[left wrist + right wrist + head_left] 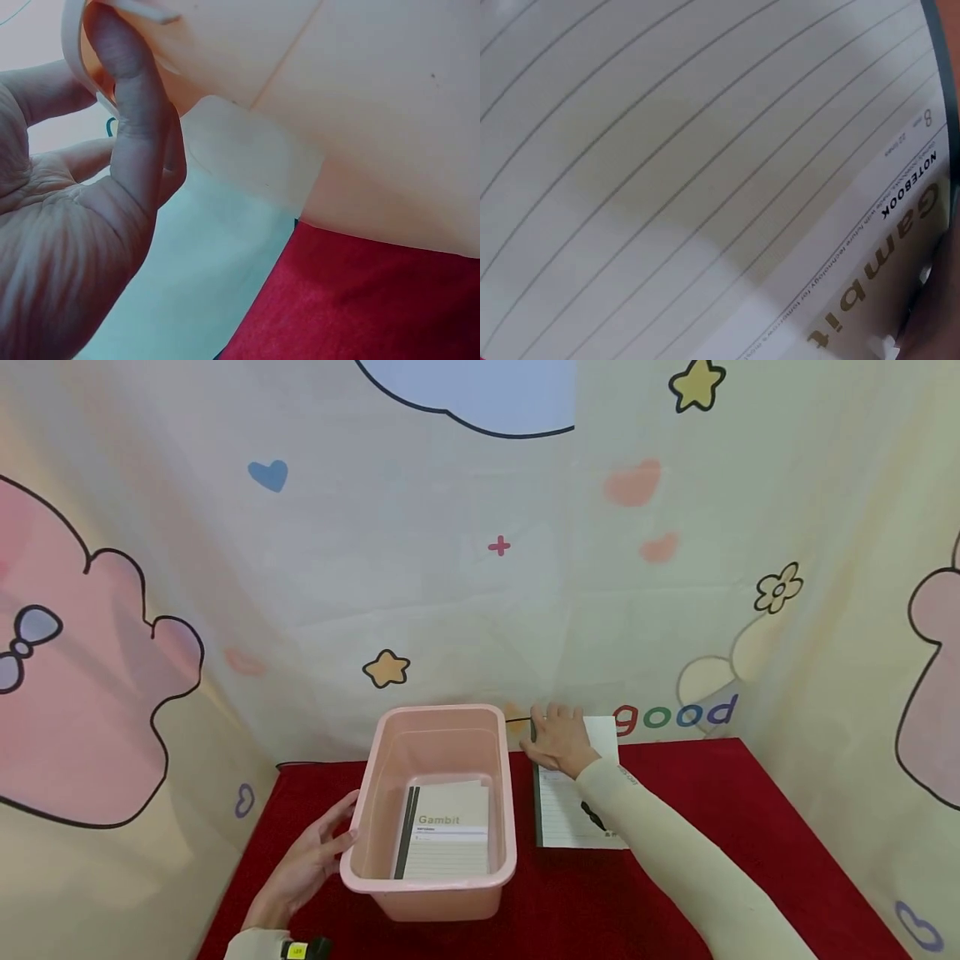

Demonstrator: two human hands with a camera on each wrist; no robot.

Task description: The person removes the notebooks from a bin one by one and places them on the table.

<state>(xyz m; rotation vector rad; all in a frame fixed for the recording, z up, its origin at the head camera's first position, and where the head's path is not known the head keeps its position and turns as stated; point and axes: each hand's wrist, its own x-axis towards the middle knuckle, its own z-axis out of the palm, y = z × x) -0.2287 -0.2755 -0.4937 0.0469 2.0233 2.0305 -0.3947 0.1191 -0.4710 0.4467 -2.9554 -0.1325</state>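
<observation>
A pink plastic bin (437, 902) stands on the red cloth. A notebook (450, 852) with a dark spine and "Gambit" printed on its cover lies inside it. At the bin's left side, my left hand (303, 868) grips the rim; the left wrist view shows the thumb and fingers (139, 112) around that edge. My right hand (558, 742) holds a second notebook (573, 822) near its far end, right of the bin. In the right wrist view, this lined notebook cover (667, 187) fills most of the picture and looks bowed.
The red cloth (690, 810) covers the table. A printed curtain (450, 593) hangs close behind it and along both sides. Near the back edge, a thin dark cord (300, 764) runs left of the bin.
</observation>
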